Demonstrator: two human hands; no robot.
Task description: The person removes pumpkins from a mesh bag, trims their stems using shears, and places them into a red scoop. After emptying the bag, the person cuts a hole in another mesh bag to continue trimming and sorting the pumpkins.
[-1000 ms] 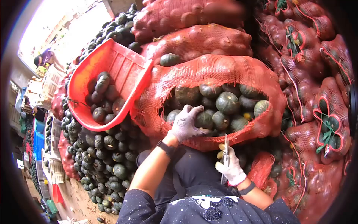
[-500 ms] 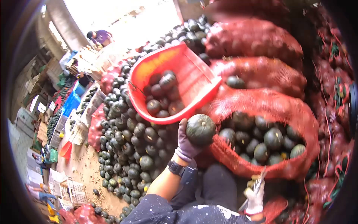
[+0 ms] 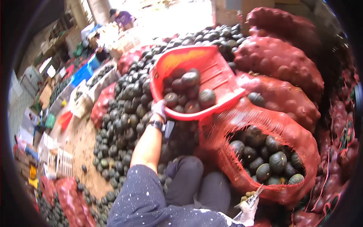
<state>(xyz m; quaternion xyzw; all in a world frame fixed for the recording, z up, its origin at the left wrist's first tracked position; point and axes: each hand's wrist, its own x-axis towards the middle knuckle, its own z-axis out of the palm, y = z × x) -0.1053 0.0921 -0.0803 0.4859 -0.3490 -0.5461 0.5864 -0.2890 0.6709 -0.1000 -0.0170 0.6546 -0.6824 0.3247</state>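
Note:
My left hand (image 3: 159, 108), in a pale purple glove, is closed at the near left rim of a red plastic scoop (image 3: 225, 108). Several dark green squash lie inside; one squash (image 3: 207, 98) sits apart, nearer the scoop's open side. Low in the view, my right hand (image 3: 248, 212) wears a white glove with dirty fingertips. It is closed around a metal tool with a pointed blade (image 3: 259, 190), whose exact kind I cannot make out. Just beyond that blade is a red mesh sack (image 3: 304, 147), torn open, with squash (image 3: 278, 162) showing in the hole.
A large heap of squash (image 3: 121, 125) spreads left of my legs and behind the scoop. Full red mesh sacks (image 3: 280, 58) are piled at the back right. Crates (image 3: 64, 162) stand along the left. A person in purple (image 3: 123, 19) bends over far back.
My left hand has let go of the squash it held and moved left to the scoop's rim. A squash now lies in the scoop's right part. My right hand still grips the tool.

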